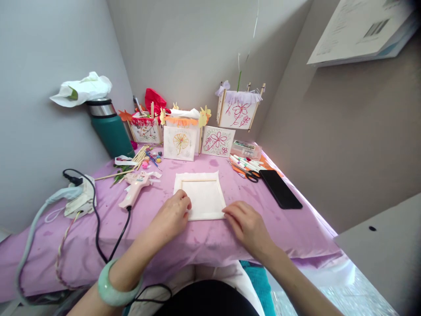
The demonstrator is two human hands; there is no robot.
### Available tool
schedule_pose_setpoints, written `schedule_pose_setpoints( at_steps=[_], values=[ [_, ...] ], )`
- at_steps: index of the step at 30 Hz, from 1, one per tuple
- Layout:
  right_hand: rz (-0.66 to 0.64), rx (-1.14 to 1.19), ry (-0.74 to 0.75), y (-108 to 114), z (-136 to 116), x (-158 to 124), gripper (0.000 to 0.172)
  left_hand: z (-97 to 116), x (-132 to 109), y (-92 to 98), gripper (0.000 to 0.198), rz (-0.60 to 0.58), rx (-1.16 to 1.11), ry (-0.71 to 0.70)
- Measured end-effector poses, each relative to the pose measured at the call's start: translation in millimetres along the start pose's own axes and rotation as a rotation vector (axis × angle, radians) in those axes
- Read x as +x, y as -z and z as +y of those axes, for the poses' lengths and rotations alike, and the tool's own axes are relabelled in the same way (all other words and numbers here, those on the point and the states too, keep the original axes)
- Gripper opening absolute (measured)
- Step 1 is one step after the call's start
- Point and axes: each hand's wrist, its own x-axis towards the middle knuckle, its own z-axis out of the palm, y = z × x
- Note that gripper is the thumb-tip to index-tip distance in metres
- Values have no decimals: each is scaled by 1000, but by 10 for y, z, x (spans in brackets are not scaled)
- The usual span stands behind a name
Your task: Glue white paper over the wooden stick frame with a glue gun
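Note:
A white cloth square (205, 197) lies flat in front of me, with a thin wooden stick (199, 180) along its far edge. Its near edge looks folded over. My left hand (173, 215) is closed, its curled fingers gripping the cloth's left edge by the near corner. At the near right corner, my right hand (245, 224) pinches the cloth between thumb and fingertips. To the left rests a pale pink glue gun (135, 188) with a black cord.
Stick-framed lanterns (240, 109) and embroidered panels (179, 142) stand at the back, beside a green bottle (112, 131). Scissors (252, 175), markers and a black phone (279, 188) lie right. A power strip (82, 199) with cords and several wooden sticks (141, 156) lie left.

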Motion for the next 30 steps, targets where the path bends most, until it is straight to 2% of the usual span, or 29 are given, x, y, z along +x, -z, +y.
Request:
schedule_pose_setpoints(
  at_steps=[2,6,7,8,10,13,16,20,26,30],
  values=[
    [-31,-25,96,-56,-92,-47,17,12,-54,-11,24,113,12,-9],
    [-41,-87,131,-154,-167,-80,18,147,-258,-74,15,520,48,-5],
    [-35,-95,132,-165,-167,-78,17,205,-318,-115,15,579,39,-34],
    [-32,-102,135,-171,-164,-74,17,268,-374,-169,16,589,22,-90],
    [-29,-114,141,-173,-159,-63,16,394,-460,-298,21,534,9,-176],
    [-32,-113,142,-173,-160,-51,18,525,-505,-480,27,481,46,-142],
    [-44,-97,117,-191,-162,-46,19,575,-496,-567,31,459,97,-89],
    [-64,-97,89,-221,-152,-23,18,612,-482,-539,28,406,146,-29],
    [-99,-92,21,-229,-124,20,15,609,-433,-416,23,259,161,4],
    [-104,-84,-13,-236,-137,31,14,572,-413,-416,24,249,187,-12]
  ],
)
